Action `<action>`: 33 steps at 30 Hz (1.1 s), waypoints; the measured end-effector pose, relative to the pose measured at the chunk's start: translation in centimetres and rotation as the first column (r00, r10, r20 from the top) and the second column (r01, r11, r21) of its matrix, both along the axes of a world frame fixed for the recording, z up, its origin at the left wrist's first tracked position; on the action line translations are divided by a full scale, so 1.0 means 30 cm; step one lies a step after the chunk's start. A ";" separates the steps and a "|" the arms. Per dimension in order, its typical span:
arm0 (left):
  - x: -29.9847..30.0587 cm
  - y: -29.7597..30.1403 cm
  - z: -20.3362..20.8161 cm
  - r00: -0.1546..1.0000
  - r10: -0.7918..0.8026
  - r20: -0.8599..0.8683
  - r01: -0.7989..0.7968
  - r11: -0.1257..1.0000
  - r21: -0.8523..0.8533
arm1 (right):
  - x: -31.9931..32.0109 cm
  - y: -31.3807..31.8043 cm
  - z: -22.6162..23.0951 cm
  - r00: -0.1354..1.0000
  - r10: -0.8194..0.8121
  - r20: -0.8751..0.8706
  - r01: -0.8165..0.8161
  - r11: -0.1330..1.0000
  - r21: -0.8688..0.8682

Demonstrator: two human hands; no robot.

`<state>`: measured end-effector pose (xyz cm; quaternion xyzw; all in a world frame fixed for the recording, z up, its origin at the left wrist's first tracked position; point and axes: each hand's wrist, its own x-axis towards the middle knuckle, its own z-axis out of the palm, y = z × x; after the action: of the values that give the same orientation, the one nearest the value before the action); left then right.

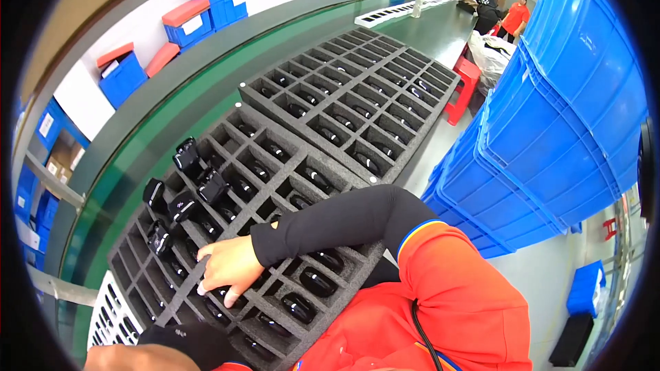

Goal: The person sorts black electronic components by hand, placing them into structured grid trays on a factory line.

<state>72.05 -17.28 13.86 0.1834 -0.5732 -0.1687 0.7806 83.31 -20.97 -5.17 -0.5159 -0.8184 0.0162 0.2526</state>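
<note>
A dark grey foam tray [302,154] with a grid of compartments lies before me, small glossy black devices in many of them. My right hand [230,268] is palm down over its left-middle part, fingers bent and thumb apart. Between thumb and fingers a black device shows low in its compartment; no firm grip on it is visible. Several bulkier black pieces, one a black device [182,206], stick up from the compartments beyond that hand. My left hand [134,357] is at the lower left edge near the tray's near corner, its fingers hidden.
A second foam tray [330,103] of black devices adjoins the first on the green conveyor [289,31]. A white slotted rack [113,312] is at the near left. Tall stacked blue crates [550,124] stand at right, beside a red stool [464,89]. Other people work far off.
</note>
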 end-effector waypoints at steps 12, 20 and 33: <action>-0.115 0.126 -0.052 0.782 0.614 -0.106 -0.607 0.789 0.093 | -0.104 0.064 -0.037 1.000 0.015 -0.020 -0.015 1.000 -0.027; -0.331 0.148 -0.033 0.700 0.686 -0.199 -0.655 0.727 0.204 | -0.191 0.028 0.063 0.999 -0.005 0.042 0.008 0.997 -0.082; -0.448 0.066 -0.068 0.825 0.454 -0.337 -0.464 0.884 0.058 | -0.241 0.025 0.069 0.998 -0.011 0.060 0.022 0.982 -0.185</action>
<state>58.60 -15.32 11.83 0.2734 -0.3708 0.0023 0.8876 76.07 -20.23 -3.09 -0.5442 -0.8161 0.0753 0.1794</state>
